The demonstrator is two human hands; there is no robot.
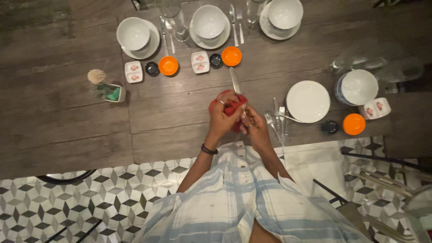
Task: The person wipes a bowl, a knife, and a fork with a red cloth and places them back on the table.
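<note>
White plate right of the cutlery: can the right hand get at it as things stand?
Probably not freely: the right hand grips the red cloth around a knife. The white plate lies close, with only cutlery between.

Single head view, looking steeply down over wooden table, mid-range.

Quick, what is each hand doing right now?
Left hand: closed on the red cloth wrapped around a table knife.
Right hand: also closed on the cloth, lower down.
</note>
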